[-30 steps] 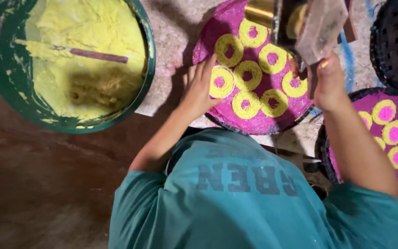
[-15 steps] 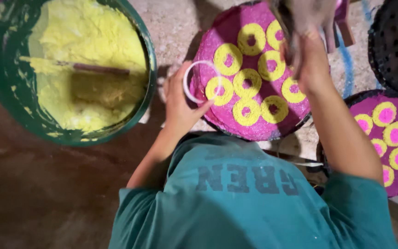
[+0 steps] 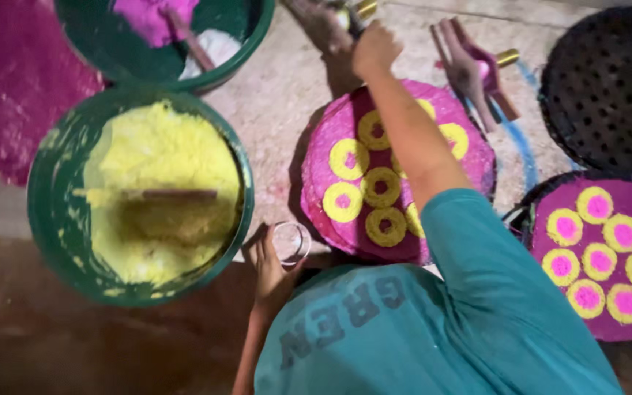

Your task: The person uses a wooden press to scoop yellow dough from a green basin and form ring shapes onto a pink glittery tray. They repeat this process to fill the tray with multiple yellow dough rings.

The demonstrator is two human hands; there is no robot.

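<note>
My left hand (image 3: 268, 267) holds a small clear ring mould (image 3: 291, 242), my fingers (image 3: 281, 272) curled narrowly around its lower rim so its opening faces up. It hovers just off the near-left edge of the round pink tray (image 3: 396, 172), which I take as my landmark. On that tray sit yellow rings (image 3: 348, 159), some with pink centres and some not yet filled. From the mould, the tray lies up and to the right, and the nearest ring is the one at the tray's lower left. The mould is round, so it has no long axis to line up; only its flat opening matters, and that faces up.

My right hand (image 3: 374, 47) reaches across the tray to its far edge, closed on a tool with a brass-coloured end (image 3: 363, 9); how tightly I grip it I cannot tell, since my fingers are turned away. My left hand is clearly the nearer one to the open rings.

Left of the tray stands a green bowl of yellow powder (image 3: 159, 183) with a stick (image 3: 173, 196) lying across it. Right of the tray is a second tray (image 3: 601, 256) with finished rings.
</note>
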